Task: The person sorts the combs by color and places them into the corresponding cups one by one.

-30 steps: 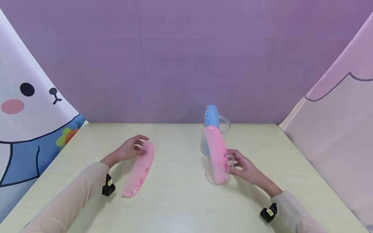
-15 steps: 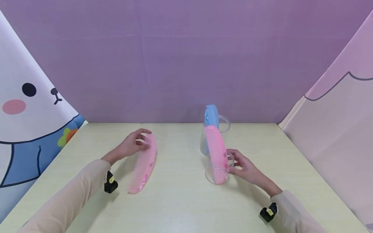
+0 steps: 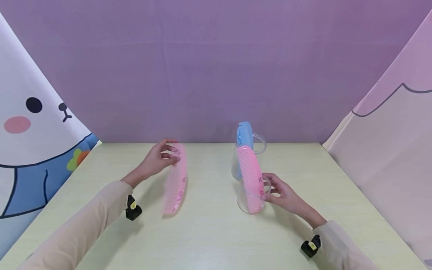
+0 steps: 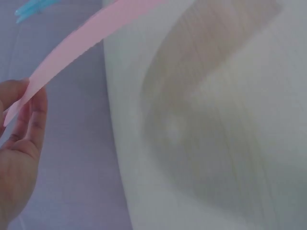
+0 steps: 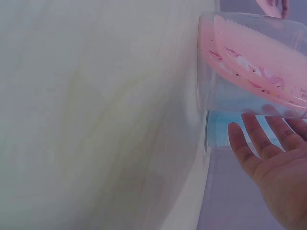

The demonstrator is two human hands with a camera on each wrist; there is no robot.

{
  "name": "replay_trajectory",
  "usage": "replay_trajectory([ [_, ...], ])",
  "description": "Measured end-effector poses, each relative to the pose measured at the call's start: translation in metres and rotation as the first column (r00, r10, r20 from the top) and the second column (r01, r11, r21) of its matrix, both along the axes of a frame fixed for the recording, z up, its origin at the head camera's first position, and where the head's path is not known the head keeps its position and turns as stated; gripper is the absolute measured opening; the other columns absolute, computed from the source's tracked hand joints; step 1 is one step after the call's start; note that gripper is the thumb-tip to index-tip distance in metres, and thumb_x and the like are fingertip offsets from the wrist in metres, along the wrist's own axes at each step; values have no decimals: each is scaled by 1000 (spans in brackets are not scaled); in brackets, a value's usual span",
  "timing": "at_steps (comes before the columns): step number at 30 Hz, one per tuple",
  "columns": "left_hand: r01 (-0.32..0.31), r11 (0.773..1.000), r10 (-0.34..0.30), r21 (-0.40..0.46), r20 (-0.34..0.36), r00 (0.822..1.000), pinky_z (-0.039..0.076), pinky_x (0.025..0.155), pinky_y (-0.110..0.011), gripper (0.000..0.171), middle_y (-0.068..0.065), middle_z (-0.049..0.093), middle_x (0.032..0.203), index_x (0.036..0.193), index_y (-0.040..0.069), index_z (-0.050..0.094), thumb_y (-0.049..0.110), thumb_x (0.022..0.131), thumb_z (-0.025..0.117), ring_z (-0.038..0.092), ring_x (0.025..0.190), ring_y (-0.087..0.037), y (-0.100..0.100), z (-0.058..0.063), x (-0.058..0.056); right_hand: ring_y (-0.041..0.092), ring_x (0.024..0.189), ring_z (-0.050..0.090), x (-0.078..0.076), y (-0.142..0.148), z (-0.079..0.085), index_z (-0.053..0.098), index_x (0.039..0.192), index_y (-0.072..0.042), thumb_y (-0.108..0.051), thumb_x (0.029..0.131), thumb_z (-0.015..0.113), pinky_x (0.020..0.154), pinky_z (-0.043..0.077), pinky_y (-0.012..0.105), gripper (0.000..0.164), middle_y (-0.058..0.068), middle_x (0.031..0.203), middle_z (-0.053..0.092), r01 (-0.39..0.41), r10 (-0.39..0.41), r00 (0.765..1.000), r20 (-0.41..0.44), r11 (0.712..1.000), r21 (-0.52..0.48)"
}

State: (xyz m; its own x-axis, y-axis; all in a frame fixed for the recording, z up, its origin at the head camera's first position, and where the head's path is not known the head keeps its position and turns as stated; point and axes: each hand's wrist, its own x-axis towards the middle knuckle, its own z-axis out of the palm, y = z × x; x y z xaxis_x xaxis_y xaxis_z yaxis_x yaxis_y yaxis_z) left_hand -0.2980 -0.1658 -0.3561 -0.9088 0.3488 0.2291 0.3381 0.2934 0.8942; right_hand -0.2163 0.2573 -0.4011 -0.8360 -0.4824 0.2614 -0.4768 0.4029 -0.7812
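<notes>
My left hand [image 3: 155, 161] pinches a pink comb [image 3: 179, 180] near its far end between thumb and fingers. In the left wrist view this comb [image 4: 72, 45] is off the table, its shadow falling apart from it. A second pink comb [image 3: 251, 172] with a printed pattern leans in a clear cup [image 5: 208, 96]. My right hand [image 3: 281, 195] holds that cup at the upper wall, thumb on the near side and fingers on the far side. Its fingertips rest against the wall in the right wrist view.
Just behind the held cup stands another clear cup [image 3: 265, 144] with a blue plastic item [image 3: 244, 134] upright in it. The pale wooden table [image 3: 209, 240] meets a purple backdrop [image 3: 202, 75], with printed cloths at both sides.
The left hand has carried its comb up off the table, away from me and slightly right, swinging it more upright in the head view. The right hand and both cups have not moved.
</notes>
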Motion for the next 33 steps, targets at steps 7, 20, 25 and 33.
replay_trajectory([
  [7,-52,997,56,59,-56,997,56,67,-25,58,-19,52,113,130,7,40,-1,79,66,60,84,-16,17,12,4,5,104,52,0,0,0,38,132,-8,-10,83,65,82,51,31,56,14,126,51,4,-4,1000,2,1000,1],
  [20,-15,967,63,253,-182,981,56,68,-24,55,-24,52,114,127,2,40,-6,78,65,59,84,-16,53,29,13,4,104,52,0,0,1,39,132,-7,-10,82,66,82,51,30,56,14,126,51,-1,1,1000,3,1000,-5],
  [25,-14,958,81,288,-225,971,55,70,-21,54,-26,51,115,126,-1,40,-8,78,64,59,86,-18,67,43,24,9,104,53,0,0,1,39,132,-6,-8,82,65,82,51,31,56,15,126,51,-9,9,1000,-4,1000,-13],
  [33,6,925,110,380,-282,953,53,70,-19,52,-22,52,108,123,-3,41,-11,77,63,59,84,-16,86,63,36,7,105,53,0,0,1,39,132,-7,-8,82,65,82,51,33,56,15,126,51,-11,11,1000,-9,1000,-9],
])
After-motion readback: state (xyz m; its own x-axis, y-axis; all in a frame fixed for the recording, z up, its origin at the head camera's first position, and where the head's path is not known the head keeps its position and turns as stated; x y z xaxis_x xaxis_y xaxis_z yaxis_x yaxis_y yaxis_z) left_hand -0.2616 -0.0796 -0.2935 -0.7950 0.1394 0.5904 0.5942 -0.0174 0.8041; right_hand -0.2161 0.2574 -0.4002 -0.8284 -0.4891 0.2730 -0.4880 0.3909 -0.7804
